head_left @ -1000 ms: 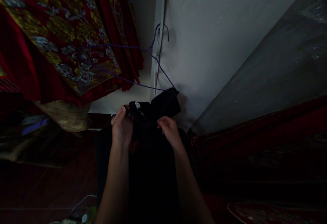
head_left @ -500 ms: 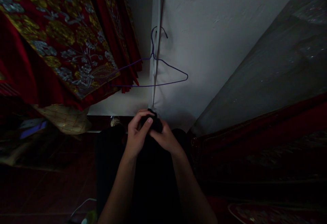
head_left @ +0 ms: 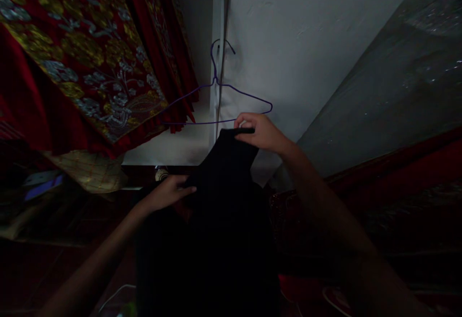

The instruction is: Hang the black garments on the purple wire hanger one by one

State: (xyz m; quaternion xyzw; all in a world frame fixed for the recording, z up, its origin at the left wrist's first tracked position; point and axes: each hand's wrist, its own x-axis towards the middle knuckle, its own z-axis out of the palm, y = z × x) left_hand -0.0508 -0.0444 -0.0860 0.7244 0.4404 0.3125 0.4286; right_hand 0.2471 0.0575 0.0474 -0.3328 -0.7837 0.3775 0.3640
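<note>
A black cloth garment (head_left: 227,163) hangs stretched between my two hands; its exact kind is lost in the dark. My right hand (head_left: 260,131) pinches its upper edge, just below the lower bar of a purple wire hanger (head_left: 249,94). Lower down and to the left, my left hand (head_left: 169,192) grips the garment's side between thumb and fingers. The hanger hooks onto a pale vertical strip (head_left: 217,18) on the wall and carries nothing. Below, the garment blends into my dark clothing.
Red cloth with gold and silver embroidery (head_left: 90,42) hangs at the left, overlapping the hanger's left end. Clear plastic sheeting (head_left: 382,71) covers something on the right. A beige checked cloth (head_left: 90,172) lies low on the left, and a white cable (head_left: 117,288) runs over the floor.
The black cloth has gone from a bunched wad to an opened-out piece. My right hand has moved up and right with its edge, my left hand down and left.
</note>
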